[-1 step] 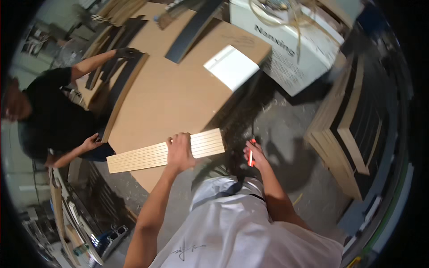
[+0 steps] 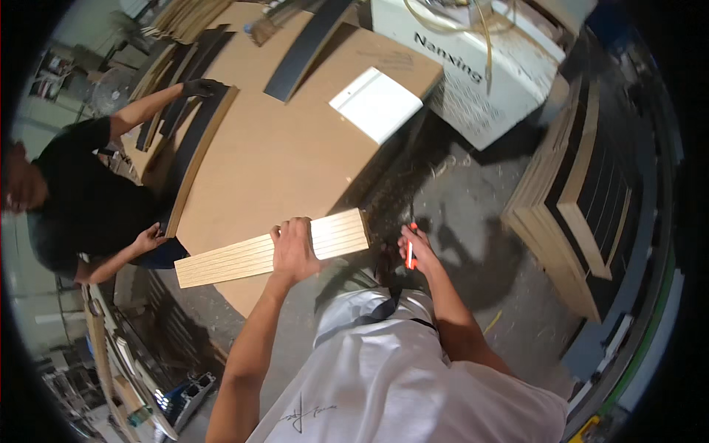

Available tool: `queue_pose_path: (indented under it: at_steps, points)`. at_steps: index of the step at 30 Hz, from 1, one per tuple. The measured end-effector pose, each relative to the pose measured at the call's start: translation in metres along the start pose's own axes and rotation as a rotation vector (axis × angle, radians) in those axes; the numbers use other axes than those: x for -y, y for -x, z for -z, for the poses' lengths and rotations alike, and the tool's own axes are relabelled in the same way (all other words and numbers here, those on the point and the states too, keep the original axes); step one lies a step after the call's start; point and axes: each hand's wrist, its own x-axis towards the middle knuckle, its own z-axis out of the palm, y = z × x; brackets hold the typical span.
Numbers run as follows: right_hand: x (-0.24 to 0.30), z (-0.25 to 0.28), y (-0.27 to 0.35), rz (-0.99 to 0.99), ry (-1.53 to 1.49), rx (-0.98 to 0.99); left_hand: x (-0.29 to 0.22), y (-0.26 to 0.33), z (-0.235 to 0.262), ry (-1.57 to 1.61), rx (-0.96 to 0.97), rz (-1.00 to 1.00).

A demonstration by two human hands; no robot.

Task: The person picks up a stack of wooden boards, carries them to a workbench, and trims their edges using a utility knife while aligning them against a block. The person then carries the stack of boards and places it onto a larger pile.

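My left hand [image 2: 295, 255] is closed over a bundle of pale wooden strips [image 2: 221, 266], thumb on the near side. The strips lie side by side, across the near corner of a brown-topped table [image 2: 273, 162], with their right end sticking out past its edge. To the right of that end, my right hand [image 2: 419, 249] grips a red and white utility knife [image 2: 410, 256]. A thin dark tip points away from me; the blade itself is too small to make out. The knife is apart from the strips.
Left of the table, a co-worker [image 2: 88, 184] in black holds a long dark-faced curved board [image 2: 198, 151]. A white panel [image 2: 378, 105] and another dark curved board [image 2: 306, 55] lie on the tabletop. Beyond stands a white machine [image 2: 473, 77]. Stacked curved boards [image 2: 546, 229] rise at right.
The whole view has shifted slightly, the table and machine sliding up and left. The knife in my right hand has turned a little. My left hand keeps its hold on the strips.
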Motion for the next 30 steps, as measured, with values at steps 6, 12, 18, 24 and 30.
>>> queue_pose_path:
  at_steps: [6, 12, 18, 24, 30]
  points:
    - [-0.019, -0.048, -0.037, -0.050, -0.034, -0.056, -0.010, -0.006, -0.016, 0.015, 0.006, -0.043]
    - [-0.037, -0.079, -0.092, 0.079, -0.276, 0.116, -0.007, -0.006, -0.021, -0.003, -0.012, -0.078]
    - [-0.024, -0.112, -0.085, 0.085, -0.268, -0.086, -0.002, -0.008, -0.019, -0.033, -0.015, -0.075]
    - [-0.012, -0.109, -0.070, 0.234, -0.088, -0.065, 0.000, -0.007, -0.019, -0.049, 0.018, -0.065]
    - [-0.015, -0.097, -0.035, 0.360, 0.185, -0.144, -0.004, -0.006, -0.020, -0.047, -0.010, -0.085]
